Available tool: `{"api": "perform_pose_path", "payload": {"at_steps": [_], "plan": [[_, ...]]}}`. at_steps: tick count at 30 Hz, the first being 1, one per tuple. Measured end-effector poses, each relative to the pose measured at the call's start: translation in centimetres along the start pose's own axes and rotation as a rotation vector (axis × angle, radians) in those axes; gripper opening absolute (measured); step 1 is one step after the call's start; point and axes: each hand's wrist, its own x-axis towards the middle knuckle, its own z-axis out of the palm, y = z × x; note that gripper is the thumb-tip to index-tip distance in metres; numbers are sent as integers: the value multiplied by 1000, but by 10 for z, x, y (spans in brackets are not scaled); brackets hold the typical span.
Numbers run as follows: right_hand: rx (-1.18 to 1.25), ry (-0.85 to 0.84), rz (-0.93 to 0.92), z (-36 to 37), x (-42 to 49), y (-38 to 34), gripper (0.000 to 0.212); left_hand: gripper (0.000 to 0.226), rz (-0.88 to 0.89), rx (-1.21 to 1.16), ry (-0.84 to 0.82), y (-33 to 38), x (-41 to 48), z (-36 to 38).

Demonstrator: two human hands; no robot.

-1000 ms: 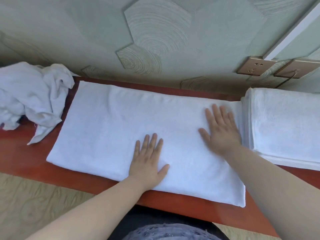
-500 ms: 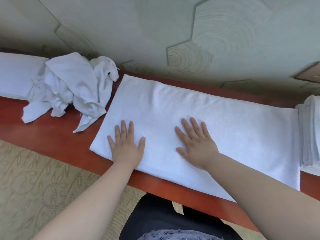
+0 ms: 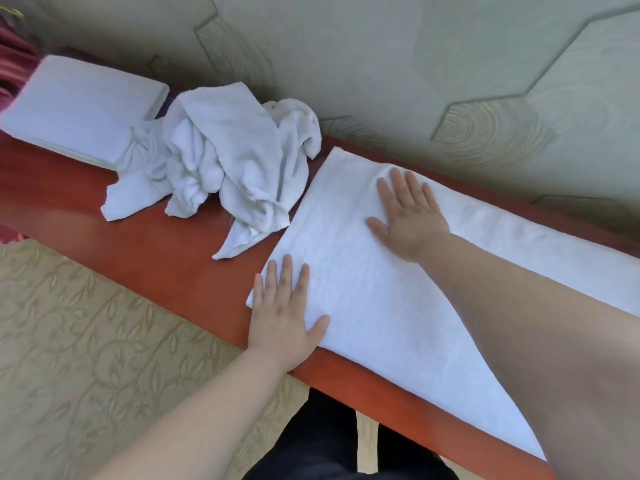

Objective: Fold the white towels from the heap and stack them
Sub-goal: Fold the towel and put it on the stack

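I see both hands spread flat, grasping nothing, on the half-folded white towel (image 3: 398, 296) lying along the red table (image 3: 156, 258). My left hand (image 3: 282, 315) presses its near left corner; my right hand (image 3: 410, 216) rests farther in. The crumpled heap (image 3: 221, 168) sits just left, beside a folded stack (image 3: 79, 105).

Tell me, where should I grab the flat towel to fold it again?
Probably pinch the two corners of the flat towel at its short end near the crumpled heap, coming from the left. That edge lies free on the red table, right beside the left hand and right hand.
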Motion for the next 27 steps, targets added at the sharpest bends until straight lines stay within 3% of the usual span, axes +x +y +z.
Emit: {"api": "perform_pose_path", "payload": {"at_steps": [3, 7, 14, 17, 19, 21, 24, 27], "plan": [[-29, -14, 15, -15, 22, -12, 84, 97, -75, -44, -8, -1, -1, 0], [-69, 22, -149, -11, 30, -47, 84, 97, -152, -137, -3, -19, -10, 5], [-45, -2, 41, -25, 76, -72, 85, 93, -219, -267, 9, -49, -20, 0], [62, 52, 105, -37, 88, -81, 85, 67, -294, -407, 149, -50, -24, -11], [99, 135, 139, -50, 94, -88, 74, 45, -388, -524, 156, -52, -25, -22], [103, 131, 197, -68, 101, -93, 56, 32, -495, -656, 55, -56, -25, -33], [92, 7, 246, -89, 115, -92, 34, 23, -566, -791, -31, -66, -22, -40], [19, -138, 150, -103, 124, -88, 15, 14, -546, -916, -41, -70, -21, -37]]}}
